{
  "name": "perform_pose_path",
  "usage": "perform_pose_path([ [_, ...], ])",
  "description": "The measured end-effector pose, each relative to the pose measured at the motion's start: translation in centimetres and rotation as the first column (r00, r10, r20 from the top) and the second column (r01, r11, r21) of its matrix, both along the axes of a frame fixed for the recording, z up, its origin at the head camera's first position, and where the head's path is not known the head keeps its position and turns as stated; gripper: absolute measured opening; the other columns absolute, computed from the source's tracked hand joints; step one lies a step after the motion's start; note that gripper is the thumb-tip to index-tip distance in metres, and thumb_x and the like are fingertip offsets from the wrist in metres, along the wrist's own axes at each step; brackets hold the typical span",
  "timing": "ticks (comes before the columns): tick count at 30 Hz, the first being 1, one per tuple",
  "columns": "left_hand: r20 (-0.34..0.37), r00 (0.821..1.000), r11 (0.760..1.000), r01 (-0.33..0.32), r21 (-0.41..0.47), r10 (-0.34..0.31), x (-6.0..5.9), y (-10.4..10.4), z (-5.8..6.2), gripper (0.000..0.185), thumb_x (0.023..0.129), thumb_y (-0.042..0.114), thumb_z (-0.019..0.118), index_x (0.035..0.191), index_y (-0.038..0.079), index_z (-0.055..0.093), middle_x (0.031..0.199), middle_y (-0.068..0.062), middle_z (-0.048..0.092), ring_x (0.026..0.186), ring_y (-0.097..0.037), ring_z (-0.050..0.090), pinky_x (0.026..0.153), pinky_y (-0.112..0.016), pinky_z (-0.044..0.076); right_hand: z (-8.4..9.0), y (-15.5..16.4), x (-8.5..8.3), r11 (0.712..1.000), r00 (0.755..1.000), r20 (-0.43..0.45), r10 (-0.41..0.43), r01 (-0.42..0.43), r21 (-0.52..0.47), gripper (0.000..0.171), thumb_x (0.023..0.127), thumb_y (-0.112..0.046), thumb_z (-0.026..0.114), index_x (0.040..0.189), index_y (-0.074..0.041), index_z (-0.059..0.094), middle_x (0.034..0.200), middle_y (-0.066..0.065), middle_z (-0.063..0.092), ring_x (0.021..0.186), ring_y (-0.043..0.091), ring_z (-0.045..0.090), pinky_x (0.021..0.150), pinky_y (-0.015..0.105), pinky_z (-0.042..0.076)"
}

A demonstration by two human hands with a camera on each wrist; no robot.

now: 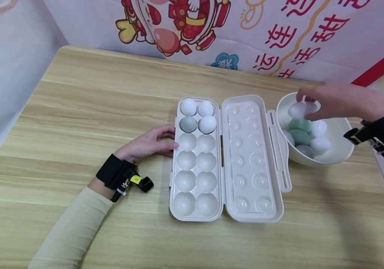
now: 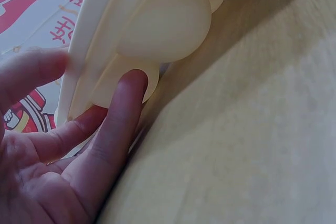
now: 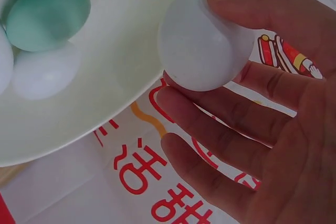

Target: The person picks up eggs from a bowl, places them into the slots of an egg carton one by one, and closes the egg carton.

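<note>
A white plastic egg carton [image 1: 219,160] lies unfolded on the table, its lid [image 1: 250,158] turned to the right. Several eggs [image 1: 207,124] fill the two far rows of cups; the nearer cups hold nothing. My left hand [image 1: 153,144] steadies the carton's left side, thumb at the rim and fingers against the underside of a cup [image 2: 170,19]. Over the cream bowl [image 1: 343,145], my right hand [image 1: 338,99] pinches a white egg [image 3: 202,38] between thumb and fingers. Beneath it in the bowl are green eggs [image 1: 300,137], white eggs [image 1: 320,145] and a greyish one [image 1: 305,151].
The wood-grain table [image 1: 87,112] extends left and in front of the carton. The carton's slotted handle flap [image 1: 280,151] reaches right, close against the bowl. A printed cloth [image 1: 242,33] hangs along the table's back edge.
</note>
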State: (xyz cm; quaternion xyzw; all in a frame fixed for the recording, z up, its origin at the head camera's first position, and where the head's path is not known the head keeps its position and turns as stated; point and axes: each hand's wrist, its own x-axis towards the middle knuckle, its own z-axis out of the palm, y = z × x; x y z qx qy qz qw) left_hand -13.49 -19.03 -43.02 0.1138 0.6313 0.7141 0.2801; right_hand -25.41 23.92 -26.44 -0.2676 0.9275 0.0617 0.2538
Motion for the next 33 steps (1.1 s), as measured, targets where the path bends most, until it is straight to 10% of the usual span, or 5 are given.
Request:
perform_pose_path([
  [33, -0.004, 1.0, 1.0, 0.006, -0.01, -0.006, -0.1, 0.0, -0.1, 0.041, 0.094, 0.0, 0.057, 0.13, -0.011, 0.041, 0.124, -0.024, 0.048, 0.099, -0.029, 0.061, 0.087, -0.042, 0.054, 1.8, -4.2, 2.5, 0.984, 0.973, -0.152, 0.173, -0.178, -0.017, 0.059, 0.073, -0.021, 0.086, 0.122, -0.011, 0.055, 0.105, 0.014, 0.064, 0.084, 0.027, 0.059, 0.063, 0.035, 0.059],
])
